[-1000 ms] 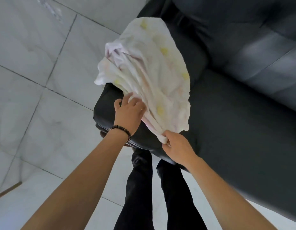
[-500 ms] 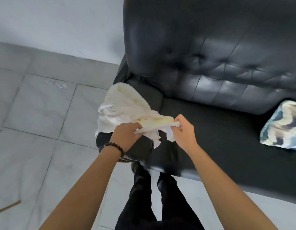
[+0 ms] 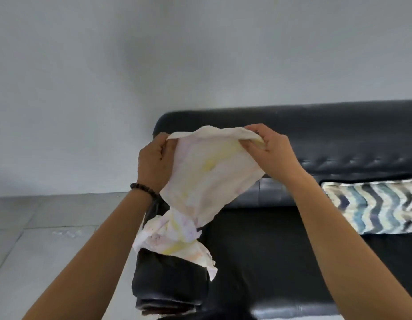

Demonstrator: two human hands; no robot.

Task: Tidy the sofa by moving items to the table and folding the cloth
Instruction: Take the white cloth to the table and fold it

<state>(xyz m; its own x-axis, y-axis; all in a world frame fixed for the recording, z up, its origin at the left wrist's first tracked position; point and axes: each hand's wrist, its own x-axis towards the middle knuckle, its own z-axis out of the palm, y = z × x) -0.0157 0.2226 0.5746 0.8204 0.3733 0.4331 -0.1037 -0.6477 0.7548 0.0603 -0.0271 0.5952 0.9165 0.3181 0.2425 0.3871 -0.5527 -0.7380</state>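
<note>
A pale cloth (image 3: 207, 181) with faint yellow and pink marks hangs in the air in front of the black leather sofa (image 3: 281, 250). My left hand (image 3: 154, 162), with a bead bracelet on the wrist, grips the cloth's upper left edge. My right hand (image 3: 267, 153) grips the upper right edge. The top edge is stretched between both hands at about the height of the sofa back. The lower part of the cloth is bunched and rests on the sofa's left armrest (image 3: 168, 280).
A cushion (image 3: 373, 206) with blue, grey and cream zigzag stripes leans on the sofa seat at the right. A grey wall rises behind the sofa. Light tiled floor (image 3: 38, 239) lies to the left. No table is in view.
Both hands have lifted the cloth from the armrest up into the air and pulled its top edge apart. The camera has tilted upward toward the sofa back and wall.
</note>
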